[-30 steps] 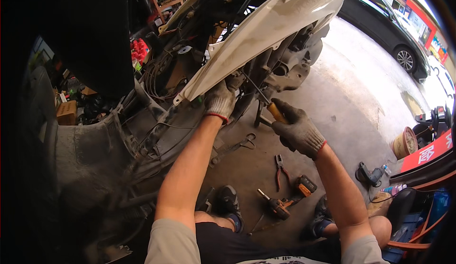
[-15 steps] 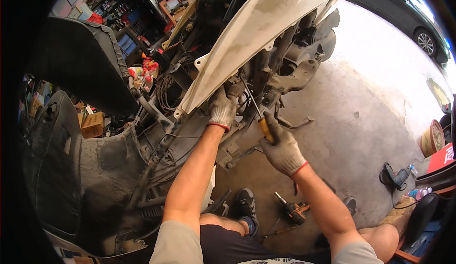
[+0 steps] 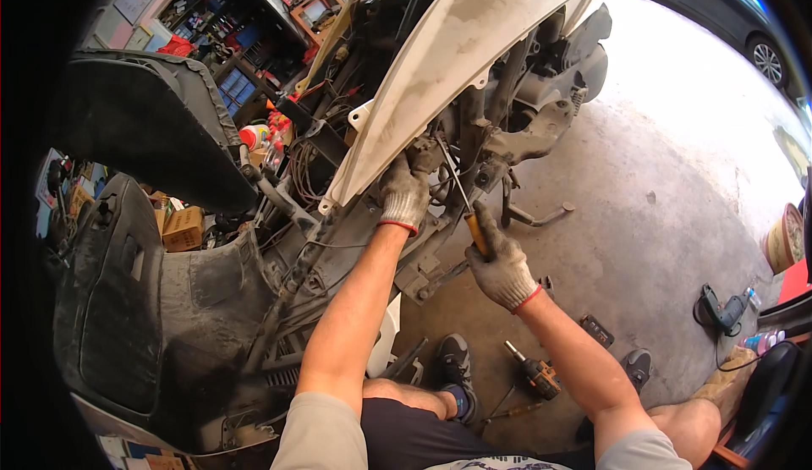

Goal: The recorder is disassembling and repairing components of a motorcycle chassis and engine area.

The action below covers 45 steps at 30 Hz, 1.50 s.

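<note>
A partly stripped motor scooter stands before me, its long scuffed white side panel [image 3: 452, 60] slanting across the view. My left hand [image 3: 404, 192], in a dirty knit glove with a red cuff, reaches in beneath the panel's lower edge among dark frame parts. Its fingertips are hidden there. My right hand [image 3: 505, 274], gloved likewise, is closed round the yellow handle of a screwdriver [image 3: 477, 231]. The metal shaft points up and left into the machinery just right of my left hand; I cannot tell what its tip touches.
The raised black seat [image 3: 156, 131] and dusty footboard [image 3: 211, 288] are at left. A kickstand [image 3: 541, 214] juts out right. An orange-and-black power drill [image 3: 534, 370] lies on the floor near my feet. Another corded power tool [image 3: 723, 311] lies at right. A dark car [image 3: 719, 17] stands beyond.
The whole view has shifted slightly, so the scooter and floor tools appear a little farther right and lower. Both hands keep nearly the same place on the scooter, the screwdriver still in my right.
</note>
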Each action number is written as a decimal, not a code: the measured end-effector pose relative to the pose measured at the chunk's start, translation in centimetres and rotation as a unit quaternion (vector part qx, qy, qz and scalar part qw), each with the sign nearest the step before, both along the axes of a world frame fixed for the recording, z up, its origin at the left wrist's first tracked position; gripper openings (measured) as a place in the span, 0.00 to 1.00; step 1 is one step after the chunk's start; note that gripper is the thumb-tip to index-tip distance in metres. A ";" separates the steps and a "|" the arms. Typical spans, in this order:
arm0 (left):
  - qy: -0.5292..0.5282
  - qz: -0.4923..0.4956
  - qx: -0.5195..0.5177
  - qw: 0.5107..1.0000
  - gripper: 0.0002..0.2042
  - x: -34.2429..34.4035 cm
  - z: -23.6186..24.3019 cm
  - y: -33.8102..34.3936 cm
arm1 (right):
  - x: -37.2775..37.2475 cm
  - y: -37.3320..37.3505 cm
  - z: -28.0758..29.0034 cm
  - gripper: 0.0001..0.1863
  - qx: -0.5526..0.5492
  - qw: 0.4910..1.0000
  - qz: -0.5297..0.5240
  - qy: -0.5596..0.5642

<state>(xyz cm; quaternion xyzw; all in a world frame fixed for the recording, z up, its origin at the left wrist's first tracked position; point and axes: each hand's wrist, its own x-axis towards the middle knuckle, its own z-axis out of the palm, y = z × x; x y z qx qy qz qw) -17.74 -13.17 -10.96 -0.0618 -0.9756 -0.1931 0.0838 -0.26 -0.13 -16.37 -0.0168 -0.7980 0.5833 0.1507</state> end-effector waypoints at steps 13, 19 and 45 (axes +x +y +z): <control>-0.011 -0.006 0.002 1.000 0.37 0.2 0.4 -0.1 | 2.3 5.3 4.9 0.32 -0.046 0.995 0.054 -0.076; 0.063 -0.037 0.028 0.997 0.37 0.0 -0.1 -0.2 | 2.1 5.9 5.7 0.31 -0.098 0.980 0.085 -0.152; -0.013 -0.025 0.020 0.999 0.36 0.3 0.4 -0.2 | 1.2 8.9 8.3 0.29 -0.112 0.971 0.117 -0.178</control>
